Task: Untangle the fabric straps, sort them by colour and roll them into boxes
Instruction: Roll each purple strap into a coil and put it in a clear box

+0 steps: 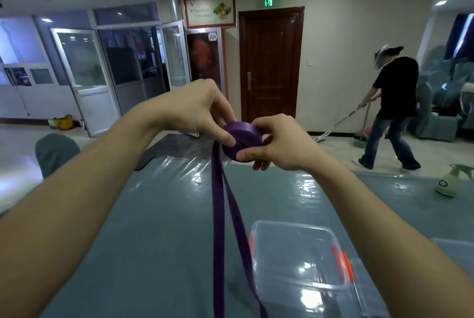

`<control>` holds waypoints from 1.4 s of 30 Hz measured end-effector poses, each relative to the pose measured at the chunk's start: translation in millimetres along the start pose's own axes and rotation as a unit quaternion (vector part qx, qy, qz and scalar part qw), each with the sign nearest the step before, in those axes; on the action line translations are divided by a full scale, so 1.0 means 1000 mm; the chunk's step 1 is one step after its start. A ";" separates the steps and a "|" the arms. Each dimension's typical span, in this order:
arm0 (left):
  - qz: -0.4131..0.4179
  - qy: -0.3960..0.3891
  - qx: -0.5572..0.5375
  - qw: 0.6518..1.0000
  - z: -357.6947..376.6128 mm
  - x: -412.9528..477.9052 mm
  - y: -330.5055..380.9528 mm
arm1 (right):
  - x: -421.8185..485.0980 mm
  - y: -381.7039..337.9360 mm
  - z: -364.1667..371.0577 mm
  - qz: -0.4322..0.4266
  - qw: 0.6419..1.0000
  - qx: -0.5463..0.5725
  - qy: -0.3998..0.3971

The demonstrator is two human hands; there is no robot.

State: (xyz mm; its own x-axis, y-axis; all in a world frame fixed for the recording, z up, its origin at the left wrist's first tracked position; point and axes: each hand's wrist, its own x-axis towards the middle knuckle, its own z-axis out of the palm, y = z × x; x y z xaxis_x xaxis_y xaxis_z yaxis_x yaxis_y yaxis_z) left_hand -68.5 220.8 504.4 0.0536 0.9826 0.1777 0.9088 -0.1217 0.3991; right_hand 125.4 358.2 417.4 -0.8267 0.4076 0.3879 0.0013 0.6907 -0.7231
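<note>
Both hands are up above the table [154, 215], sharing one roll of purple strap [243, 138]. My left hand [195, 109] comes over from the left, its fingers curled round the far side of the roll and its thumb pressed on the near face. My right hand [277, 143] pinches the roll from the right, thumb along the lower edge and fingers curled behind it.

From the roll two loose lengths [218, 215] of the same strap hang side by side, running down toward me and out of view at the bottom.

Just right of those lengths a clear plastic box [302, 261] with orange clips [341, 263] sits on the table, which has a shiny blue-grey cover. A pale spray bottle [448, 184] stands near the table's right edge. Beyond the table a person in a black top [395, 102] leans over a mop, right of a dark wooden door [269, 66].
</note>
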 end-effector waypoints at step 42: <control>-0.036 0.110 -0.372 0.921 0.130 -0.016 -0.118 | -0.020 0.076 0.072 0.080 0.945 0.304 0.089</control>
State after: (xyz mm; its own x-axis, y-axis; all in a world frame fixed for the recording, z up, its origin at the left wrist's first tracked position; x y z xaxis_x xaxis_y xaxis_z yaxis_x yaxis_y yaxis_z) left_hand -123.0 237.7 337.3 -0.1542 0.9499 0.2719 0.3678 -0.2002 0.9081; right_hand 101.5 359.8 313.9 -0.7359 0.6091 0.2958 -0.2488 0.1631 -0.9547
